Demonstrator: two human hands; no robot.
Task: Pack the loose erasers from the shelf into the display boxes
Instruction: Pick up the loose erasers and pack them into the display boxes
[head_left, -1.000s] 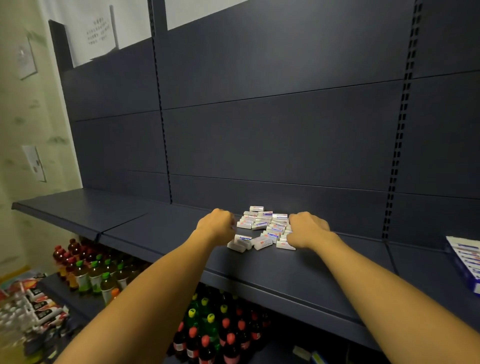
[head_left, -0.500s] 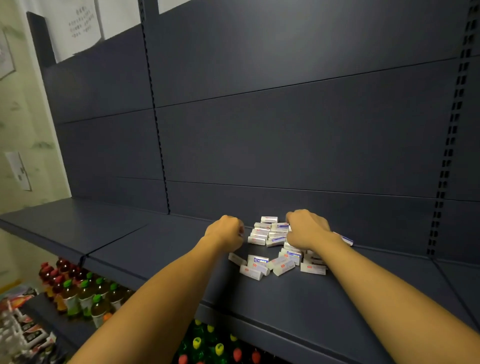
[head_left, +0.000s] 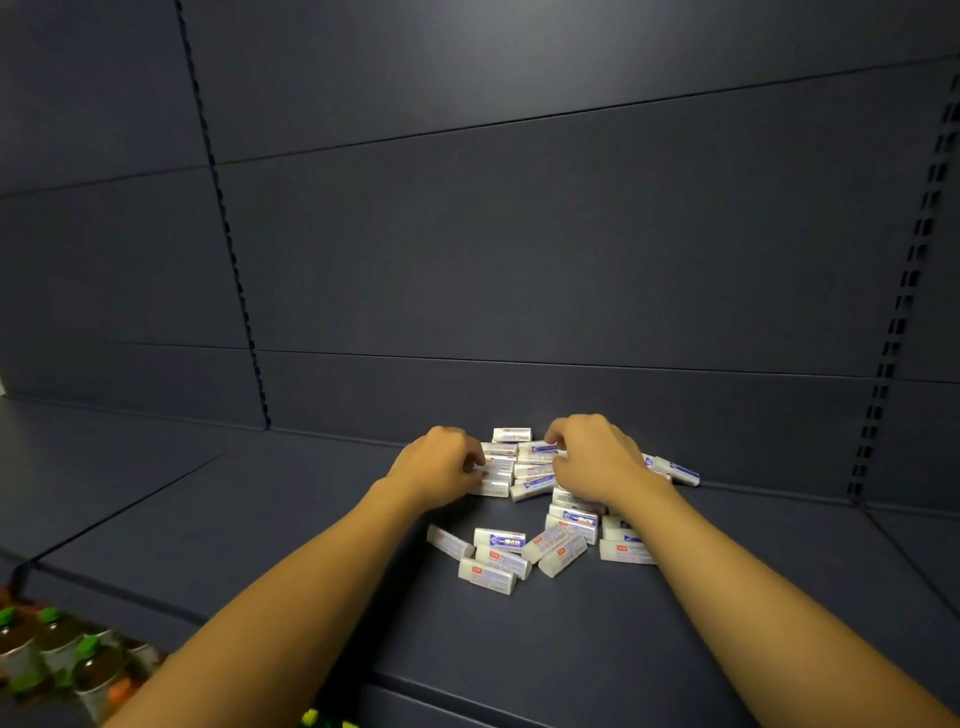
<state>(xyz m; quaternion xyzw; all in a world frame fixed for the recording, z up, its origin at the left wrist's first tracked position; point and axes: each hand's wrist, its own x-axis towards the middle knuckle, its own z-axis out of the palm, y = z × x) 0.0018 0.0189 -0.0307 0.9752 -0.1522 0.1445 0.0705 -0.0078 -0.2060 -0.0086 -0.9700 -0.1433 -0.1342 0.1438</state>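
Observation:
A heap of small white erasers (head_left: 524, 551) with red and blue printed sleeves lies on the dark blue shelf (head_left: 260, 519), close to its back wall. My left hand (head_left: 441, 465) sits at the heap's left edge with its fingers curled round a few erasers (head_left: 496, 475). My right hand (head_left: 597, 457) lies over the heap's right side, fingers curled down onto erasers (head_left: 540, 449) at the back. A few erasers (head_left: 675, 470) stick out to the right of that hand. No display box is in view.
The shelf's dark back panels (head_left: 519, 260) rise right behind the heap, with slotted uprights (head_left: 904, 291) at the right. Bottles with green caps (head_left: 52, 649) stand on a lower shelf at the bottom left.
The view has moved closer and to the right. Both hands have shifted a little further into the heap, and the erasers have spread apart toward the shelf's front.

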